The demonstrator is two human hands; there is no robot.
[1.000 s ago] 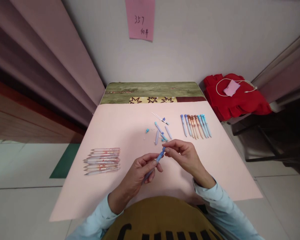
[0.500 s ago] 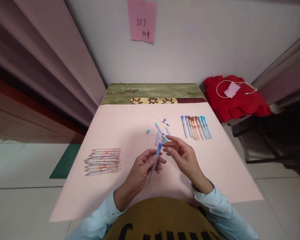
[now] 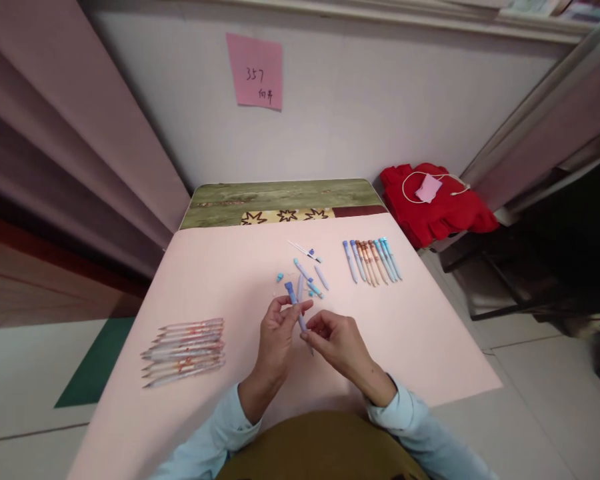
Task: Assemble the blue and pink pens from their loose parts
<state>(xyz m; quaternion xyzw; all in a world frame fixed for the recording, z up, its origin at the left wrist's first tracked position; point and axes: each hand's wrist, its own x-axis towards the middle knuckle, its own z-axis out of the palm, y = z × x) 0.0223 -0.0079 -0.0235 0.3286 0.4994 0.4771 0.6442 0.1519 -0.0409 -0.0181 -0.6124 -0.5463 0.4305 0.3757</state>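
A blue pen (image 3: 295, 305) stands nearly upright between my hands, cap end up, over the pink sheet (image 3: 220, 273). My left hand (image 3: 276, 337) pinches its upper barrel between thumb and fingers. My right hand (image 3: 339, 341) is closed around the pen's lower tip. Just beyond the hands lie loose pen parts (image 3: 307, 277): barrels, small blue caps and a thin refill.
A row of blue and orange pens (image 3: 373, 260) lies at the right of the sheet. A bundle of pale patterned pens (image 3: 184, 343) lies at the left. A green table edge (image 3: 280, 200) shows behind. A red cloth (image 3: 437, 210) with a white cable sits at the right.
The pen has turned from slanting to nearly upright. My right hand has dropped from its top end to its lower tip. The camera view has shifted right and tilted.
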